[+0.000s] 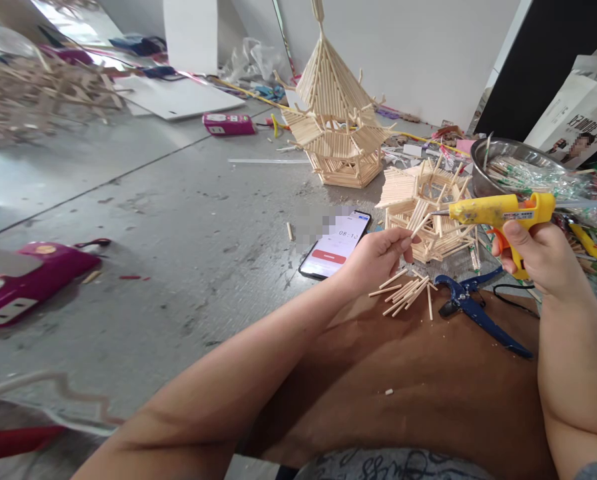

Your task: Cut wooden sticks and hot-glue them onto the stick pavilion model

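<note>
My right hand point(548, 257) is wrapped round a yellow glue gun point(498, 210), its nozzle pointing left. Between the fingers of my left hand point(381, 253) is a thin wooden stick point(421, 228), its tip close to the nozzle; whether they touch I cannot tell. Just behind both hands stands a partly built stick model point(428, 193) with a slatted roof panel, partly hidden by the glue gun and my fingers. Short loose sticks point(406, 293) lie on the brown cloth below my left hand, beside blue-handled cutters point(471, 307).
A taller stick pagoda point(346, 143) stands behind. A phone point(336, 247) lies left of my left hand. At right is a metal bowl point(478, 163) of wrapped sticks. Purple power strips point(53, 267) lie on the grey surface point(178, 213), with a wood-scrap heap point(43, 97) far left.
</note>
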A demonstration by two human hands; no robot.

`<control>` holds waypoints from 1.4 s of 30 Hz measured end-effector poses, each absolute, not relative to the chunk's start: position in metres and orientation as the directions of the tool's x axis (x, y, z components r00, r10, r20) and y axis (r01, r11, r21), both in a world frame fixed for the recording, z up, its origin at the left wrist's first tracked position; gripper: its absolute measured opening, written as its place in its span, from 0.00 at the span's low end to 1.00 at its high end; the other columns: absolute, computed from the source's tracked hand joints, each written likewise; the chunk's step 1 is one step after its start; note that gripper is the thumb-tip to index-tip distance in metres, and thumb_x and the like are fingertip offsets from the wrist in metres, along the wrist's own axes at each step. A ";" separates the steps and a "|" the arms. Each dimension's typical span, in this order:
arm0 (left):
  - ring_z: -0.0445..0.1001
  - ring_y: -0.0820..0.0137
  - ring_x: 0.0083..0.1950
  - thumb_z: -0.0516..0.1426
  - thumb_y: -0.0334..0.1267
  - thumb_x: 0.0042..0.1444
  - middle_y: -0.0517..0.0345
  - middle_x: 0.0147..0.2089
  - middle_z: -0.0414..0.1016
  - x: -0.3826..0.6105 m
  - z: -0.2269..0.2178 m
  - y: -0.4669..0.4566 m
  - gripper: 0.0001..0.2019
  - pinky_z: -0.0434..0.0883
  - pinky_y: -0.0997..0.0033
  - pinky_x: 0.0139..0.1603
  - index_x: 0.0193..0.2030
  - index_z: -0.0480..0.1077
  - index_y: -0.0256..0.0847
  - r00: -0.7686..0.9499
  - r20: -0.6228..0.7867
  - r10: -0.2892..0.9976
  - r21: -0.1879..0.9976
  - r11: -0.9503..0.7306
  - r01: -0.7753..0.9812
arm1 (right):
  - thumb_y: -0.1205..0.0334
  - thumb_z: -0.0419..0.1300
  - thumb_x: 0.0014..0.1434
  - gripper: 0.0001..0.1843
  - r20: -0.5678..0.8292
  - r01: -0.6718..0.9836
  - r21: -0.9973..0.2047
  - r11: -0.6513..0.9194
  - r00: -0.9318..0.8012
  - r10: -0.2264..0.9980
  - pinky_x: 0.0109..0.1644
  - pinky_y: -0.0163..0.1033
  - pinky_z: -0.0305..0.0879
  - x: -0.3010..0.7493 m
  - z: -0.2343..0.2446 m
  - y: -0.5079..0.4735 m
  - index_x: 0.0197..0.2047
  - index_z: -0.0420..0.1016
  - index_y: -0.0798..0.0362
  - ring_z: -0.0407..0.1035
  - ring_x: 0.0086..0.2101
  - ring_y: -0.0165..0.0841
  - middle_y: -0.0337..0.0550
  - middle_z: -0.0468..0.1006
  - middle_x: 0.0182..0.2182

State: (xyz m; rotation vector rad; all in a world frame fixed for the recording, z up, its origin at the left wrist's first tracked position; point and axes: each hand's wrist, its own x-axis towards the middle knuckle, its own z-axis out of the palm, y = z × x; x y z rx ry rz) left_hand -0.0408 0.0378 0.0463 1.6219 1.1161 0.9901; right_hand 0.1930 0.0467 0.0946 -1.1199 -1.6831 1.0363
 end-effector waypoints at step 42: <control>0.56 0.85 0.13 0.52 0.35 0.53 0.63 0.20 0.66 -0.048 0.057 0.045 0.06 0.53 0.83 0.13 0.29 0.67 0.35 0.047 0.050 0.998 0.988 -0.056 0.147 | 0.51 0.58 0.50 0.13 0.203 0.278 -0.929 0.245 -0.173 0.964 0.17 0.34 0.59 0.180 0.097 0.045 0.35 0.69 0.50 0.59 0.15 0.22 0.38 0.74 0.29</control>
